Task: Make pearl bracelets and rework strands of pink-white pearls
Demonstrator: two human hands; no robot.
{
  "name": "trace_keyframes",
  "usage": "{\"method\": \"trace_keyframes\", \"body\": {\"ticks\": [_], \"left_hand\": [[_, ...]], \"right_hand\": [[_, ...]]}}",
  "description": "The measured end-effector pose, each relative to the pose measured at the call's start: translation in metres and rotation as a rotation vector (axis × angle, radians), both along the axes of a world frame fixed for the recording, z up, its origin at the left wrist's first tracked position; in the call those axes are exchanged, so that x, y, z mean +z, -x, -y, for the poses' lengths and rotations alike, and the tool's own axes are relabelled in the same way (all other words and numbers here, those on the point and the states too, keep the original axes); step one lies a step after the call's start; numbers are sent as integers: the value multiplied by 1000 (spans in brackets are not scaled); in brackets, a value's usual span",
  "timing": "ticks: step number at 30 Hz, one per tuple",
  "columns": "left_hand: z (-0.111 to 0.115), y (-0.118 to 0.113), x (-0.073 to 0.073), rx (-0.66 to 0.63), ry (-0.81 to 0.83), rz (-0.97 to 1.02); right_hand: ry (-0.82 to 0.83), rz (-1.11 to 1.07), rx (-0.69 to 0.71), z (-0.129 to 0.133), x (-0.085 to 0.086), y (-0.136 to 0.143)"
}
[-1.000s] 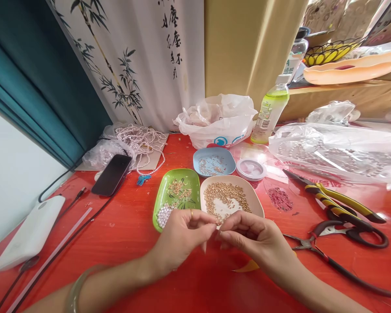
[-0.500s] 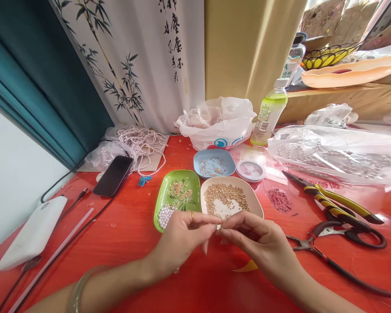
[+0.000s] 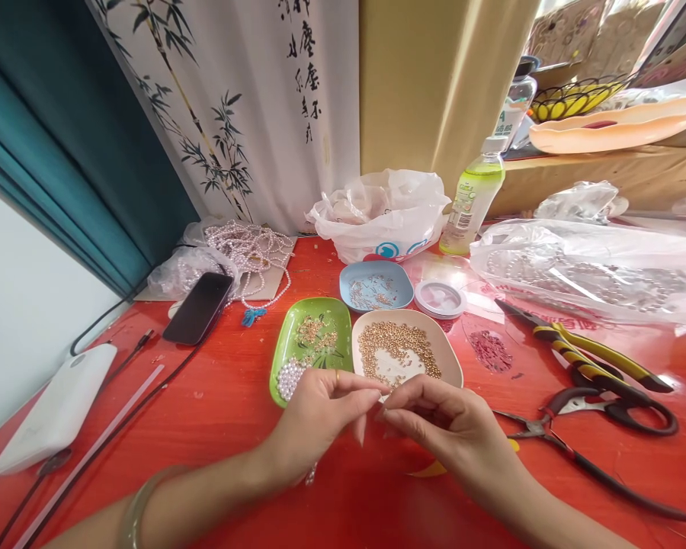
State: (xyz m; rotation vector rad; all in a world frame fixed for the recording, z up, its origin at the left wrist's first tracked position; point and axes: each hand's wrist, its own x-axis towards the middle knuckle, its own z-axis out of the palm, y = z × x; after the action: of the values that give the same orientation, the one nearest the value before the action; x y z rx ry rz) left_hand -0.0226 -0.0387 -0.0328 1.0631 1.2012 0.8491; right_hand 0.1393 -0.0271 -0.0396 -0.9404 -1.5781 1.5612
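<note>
Head view: holds left hand (image 3: pixel 323 412) and right hand (image 3: pixel 463 419) nearly tip to tip at the near rim of the beige tray (image 3: pixel 459 367). Presses left thumb to forefinger in a tight pinch and closes the right fingers almost as narrowly; cannot tell what, if anything, sits between, being too small to make out. Shows a short beaded strand (image 3: pixel 311 473) dangling below the left hand, upper end hidden behind it. Has gold beads (image 3: pixel 386 333) loose in the beige tray just beyond the fingers, and pale pearls (image 3: pixel 290 379) in the green tray (image 3: pixel 284 328), partly behind the left hand.

Could drop anything so fine by relaxing either pinch, given so little fingertip contact, and lose it among the gold beads. Might tip the beige tray and scatter beads over the tabletop (image 3: pixel 217 427) by leaning a hand on the rim. Could also, with an unsecured strand end (cannot tell from here), let beads slide off. Risks knocking the dark-handled pliers (image 3: pixel 591 467) by swinging the right forearm outward.
</note>
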Motion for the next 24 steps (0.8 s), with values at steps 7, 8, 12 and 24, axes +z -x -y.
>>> {"method": "trace_keyframes", "body": {"ticks": [7,8,12,24], "left_hand": [[1,0,1,-2,35,7],[1,0,1,-4,39,7],[1,0,2,-4,48,5],[2,0,4,-63,25,45]], "right_hand": [[9,-16,4,0,-1,-1],[7,-15,2,0,-1,-1],[-3,-8,-10,0,-2,0],[-123,32,-85,3,-6,-1]]}}
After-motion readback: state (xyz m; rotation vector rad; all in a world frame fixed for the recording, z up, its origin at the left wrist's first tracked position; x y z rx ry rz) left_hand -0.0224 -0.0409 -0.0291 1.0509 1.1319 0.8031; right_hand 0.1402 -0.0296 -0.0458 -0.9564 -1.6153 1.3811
